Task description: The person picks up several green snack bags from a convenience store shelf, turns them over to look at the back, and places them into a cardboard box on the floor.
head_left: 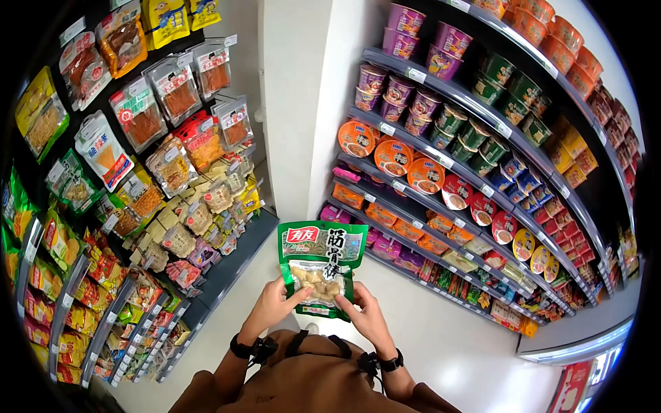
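A green snack packet (322,270) with a red label, dark lettering and a clear window showing pale pieces is held upright before my body. My left hand (276,304) grips its lower left edge, thumb on the front. On the lower right edge, my right hand (365,313) closes in the same way, its thumb near the window. The fingers behind the packet are hidden. Both wrists carry dark bands with small devices.
At left, a rack of hanging snack bags (140,113) stands above shelves of packets (79,323). On the right are curved shelves of noodle cups and bowls (394,158). A white pillar (292,103) rises between them, over a pale floor (441,337).
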A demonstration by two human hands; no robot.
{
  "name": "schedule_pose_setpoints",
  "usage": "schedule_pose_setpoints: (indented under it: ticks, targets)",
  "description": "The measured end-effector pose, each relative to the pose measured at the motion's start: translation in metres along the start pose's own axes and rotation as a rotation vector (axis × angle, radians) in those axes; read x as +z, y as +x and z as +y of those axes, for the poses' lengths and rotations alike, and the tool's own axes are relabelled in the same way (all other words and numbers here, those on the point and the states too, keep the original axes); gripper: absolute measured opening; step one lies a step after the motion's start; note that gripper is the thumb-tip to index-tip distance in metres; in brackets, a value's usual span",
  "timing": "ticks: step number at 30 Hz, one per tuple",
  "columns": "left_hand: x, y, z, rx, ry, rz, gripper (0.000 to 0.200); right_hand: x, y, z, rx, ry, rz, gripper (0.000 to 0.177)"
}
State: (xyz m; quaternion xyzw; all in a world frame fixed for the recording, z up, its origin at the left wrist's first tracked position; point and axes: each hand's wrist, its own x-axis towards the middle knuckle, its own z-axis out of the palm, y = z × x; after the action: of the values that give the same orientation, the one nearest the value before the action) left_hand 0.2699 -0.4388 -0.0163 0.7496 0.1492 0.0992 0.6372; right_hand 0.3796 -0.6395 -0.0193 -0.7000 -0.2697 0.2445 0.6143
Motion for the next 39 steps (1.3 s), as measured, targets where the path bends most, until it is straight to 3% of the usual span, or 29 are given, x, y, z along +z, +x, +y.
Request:
schedule_pose_setpoints:
  ticks: [14, 20, 26, 29, 31, 37, 39]
  targets:
    - [-0.001, 0.035, -0.009, -0.011, -0.092, -0.074, 0.029, 0.003, 0.016, -0.004, 0.013, 0.031, 0.122, 0.028]
    - [-0.019, 0.056, -0.019, -0.025, 0.049, -0.138, 0.03, 0.012, 0.033, -0.003, 0.037, 0.012, 0.152, 0.028]
    - [-0.054, 0.083, -0.022, 0.004, 0.026, -0.102, 0.033, 0.04, 0.075, -0.001, 0.012, -0.002, 0.185, 0.026]
    - [-0.08, 0.094, -0.011, -0.08, 0.104, -0.086, 0.035, 0.059, 0.1, -0.009, 0.014, -0.036, 0.214, 0.026]
    - [-0.089, 0.102, -0.019, 0.081, -0.111, -0.043, 0.04, 0.071, 0.114, -0.022, -0.039, -0.008, 0.21, 0.027]
    - [-0.135, 0.121, -0.013, 0.005, -0.124, -0.073, 0.042, 0.102, 0.143, -0.043, 0.05, 0.03, 0.147, 0.021]
    - [-0.143, 0.126, -0.008, 0.071, -0.109, -0.093, 0.033, 0.11, 0.149, -0.041, 0.078, 0.051, 0.15, 0.019]
